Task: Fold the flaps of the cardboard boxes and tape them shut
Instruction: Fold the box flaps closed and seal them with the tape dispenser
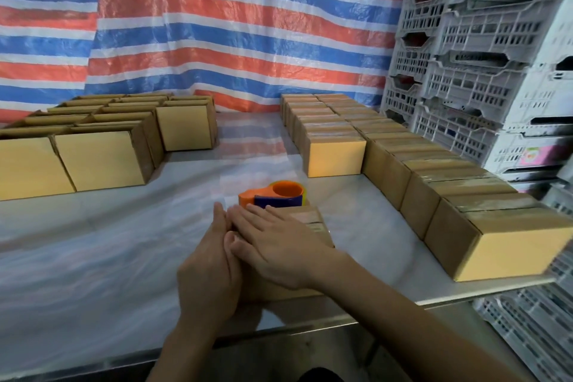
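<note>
cardboard box sits at the near edge of the table, right in front of me, top face up, with the orange and blue tape dispenser just behind it. my left hand stands on edge against the box's left side, fingers straight, bracing and clasping nothing. my right hand lies flat on the top with its fingers spread out, pressing down and gripping nothing. glossy tape shows on the far right part of the top, so i judge this is the smoothing step. to do it well i would keep the left palm firm so the box cannot slide, then sweep the right palm along the strip and over the edges to press out bubbles. the long axis seems to run away from me toward the dispenser, though my hands hide most of it. taped boxes line the right, open boxes the left.
</note>
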